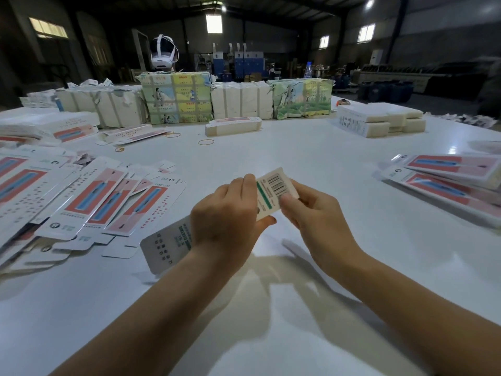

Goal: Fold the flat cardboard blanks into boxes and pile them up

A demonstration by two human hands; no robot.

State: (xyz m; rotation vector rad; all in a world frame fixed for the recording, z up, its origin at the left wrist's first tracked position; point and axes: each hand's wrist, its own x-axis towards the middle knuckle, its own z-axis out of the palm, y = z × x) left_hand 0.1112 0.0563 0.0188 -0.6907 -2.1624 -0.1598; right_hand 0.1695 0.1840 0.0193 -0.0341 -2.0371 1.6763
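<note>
One carton blank [267, 195] was gripped mid-fold at centre frame by the left hand [226, 213] and right hand [311, 210]. Many flat blanks [103, 196] lay unfolded at left; a small pile of folded boxes [447, 177] was seen at right.

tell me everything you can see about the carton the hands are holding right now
The carton is a long, narrow piece of white printed cardboard, held above the white table and slanting from lower left up to upper right. Its upper end flap shows a black barcode and a green stripe; the lower end carries dark and green print. The left hand wraps its middle, and the right hand pinches the barcode flap, thumb on top.
</note>
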